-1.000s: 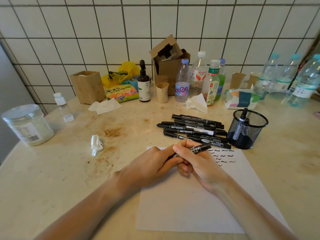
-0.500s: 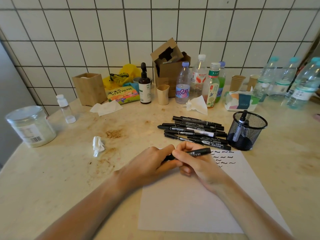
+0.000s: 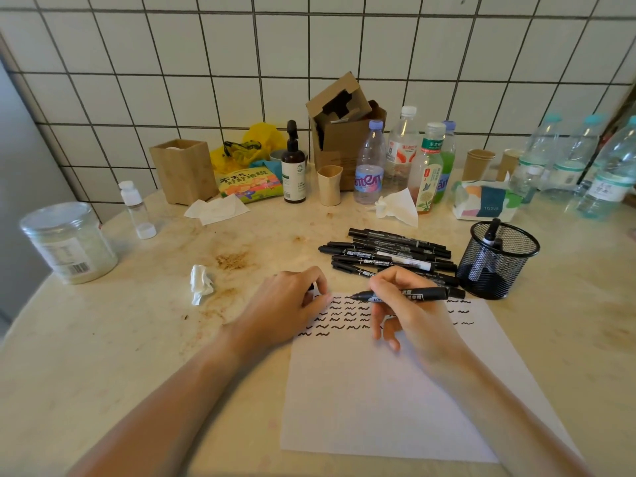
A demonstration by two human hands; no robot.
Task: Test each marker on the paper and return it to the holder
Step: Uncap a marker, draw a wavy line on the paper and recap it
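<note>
My right hand (image 3: 409, 311) grips a black marker (image 3: 423, 293) lying almost level, its bare tip pointing left just above the white paper (image 3: 395, 390). My left hand (image 3: 289, 304) rests on the paper's top left corner with fingers curled round a small black cap (image 3: 311, 287), mostly hidden. Rows of black squiggles (image 3: 337, 316) cross the top of the sheet. A pile of several black markers (image 3: 389, 253) lies behind the paper. The black mesh holder (image 3: 499, 259) stands at the right with two markers in it.
Bottles (image 3: 370, 166), a cardboard box (image 3: 344, 132), paper cups and a tissue pack (image 3: 485, 201) line the tiled wall. A plastic jar (image 3: 69, 242) sits far left, a crumpled tissue (image 3: 200, 284) lies left of my hands. Brown stains mark the table.
My hands have pulled apart: the cap came off in my left hand, and the marker stayed in my right with its tip bared. The squiggles they covered now show.
</note>
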